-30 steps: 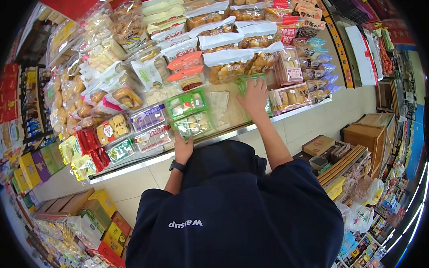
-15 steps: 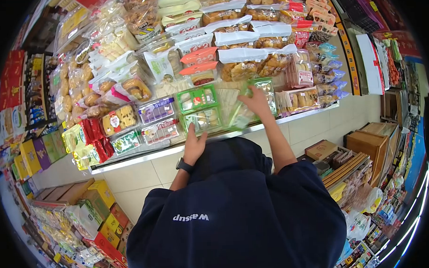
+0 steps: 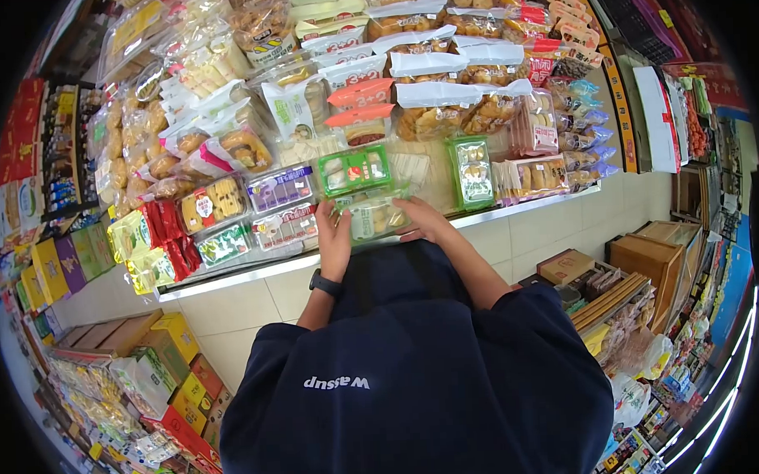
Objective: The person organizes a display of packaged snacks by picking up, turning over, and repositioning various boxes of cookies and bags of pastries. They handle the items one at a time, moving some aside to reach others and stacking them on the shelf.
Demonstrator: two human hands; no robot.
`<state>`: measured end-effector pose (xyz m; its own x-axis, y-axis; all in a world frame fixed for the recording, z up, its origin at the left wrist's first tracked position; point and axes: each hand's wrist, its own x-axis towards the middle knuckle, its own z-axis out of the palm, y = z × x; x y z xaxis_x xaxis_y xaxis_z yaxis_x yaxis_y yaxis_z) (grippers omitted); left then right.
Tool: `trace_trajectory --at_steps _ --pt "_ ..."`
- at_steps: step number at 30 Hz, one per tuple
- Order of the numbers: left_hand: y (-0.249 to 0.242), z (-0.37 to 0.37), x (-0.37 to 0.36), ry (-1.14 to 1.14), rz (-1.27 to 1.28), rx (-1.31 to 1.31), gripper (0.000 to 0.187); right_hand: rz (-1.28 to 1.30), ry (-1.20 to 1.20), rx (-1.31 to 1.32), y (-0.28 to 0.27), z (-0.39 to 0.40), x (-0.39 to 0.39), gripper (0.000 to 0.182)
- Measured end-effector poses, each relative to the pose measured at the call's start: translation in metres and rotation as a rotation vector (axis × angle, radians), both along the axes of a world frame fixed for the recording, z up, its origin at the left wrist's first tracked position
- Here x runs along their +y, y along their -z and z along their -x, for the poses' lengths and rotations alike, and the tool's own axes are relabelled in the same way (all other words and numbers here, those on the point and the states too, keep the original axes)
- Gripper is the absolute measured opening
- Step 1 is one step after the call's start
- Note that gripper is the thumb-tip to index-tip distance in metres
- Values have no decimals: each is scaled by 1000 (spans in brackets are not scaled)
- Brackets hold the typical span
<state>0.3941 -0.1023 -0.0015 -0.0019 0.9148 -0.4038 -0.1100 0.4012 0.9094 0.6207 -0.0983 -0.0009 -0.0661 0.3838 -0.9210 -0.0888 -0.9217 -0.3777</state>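
Note:
A clear plastic pack of pastries with green trim [image 3: 377, 217] lies at the counter's front edge between my two hands. My left hand [image 3: 335, 237], with a dark watch on its wrist, grips the pack's left edge. At the right end, my right hand [image 3: 423, 220] has its fingers curled on the pack's corner. Just behind is a green-framed pastry pack [image 3: 355, 170]. To the right, another green pack [image 3: 474, 173] lies lengthwise, apart from my hand. Flat pale packs [image 3: 410, 167] lie between those two.
Purple-labelled [image 3: 280, 189] and red-labelled packs [image 3: 286, 228] adjoin on the left, near a cookie tray [image 3: 211, 206]. Bagged pastries [image 3: 429, 114] stand in rows behind. The counter's metal edge [image 3: 230, 280] runs in front. Boxes and goods line the floor on both sides.
My right hand has left the green pack on the right, which now lies straighter, and moved left to the front pack. My left hand has shifted slightly up along that pack's side.

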Motion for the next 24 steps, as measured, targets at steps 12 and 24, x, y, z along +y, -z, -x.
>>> trace_trajectory --at_steps 12,24 --pt "10 -11 -2 423 -387 894 101 -220 -306 -34 -9 2 13 76" --pt "9 -23 -2 695 -415 1209 87 -440 -662 -1428 18 -130 54 92"
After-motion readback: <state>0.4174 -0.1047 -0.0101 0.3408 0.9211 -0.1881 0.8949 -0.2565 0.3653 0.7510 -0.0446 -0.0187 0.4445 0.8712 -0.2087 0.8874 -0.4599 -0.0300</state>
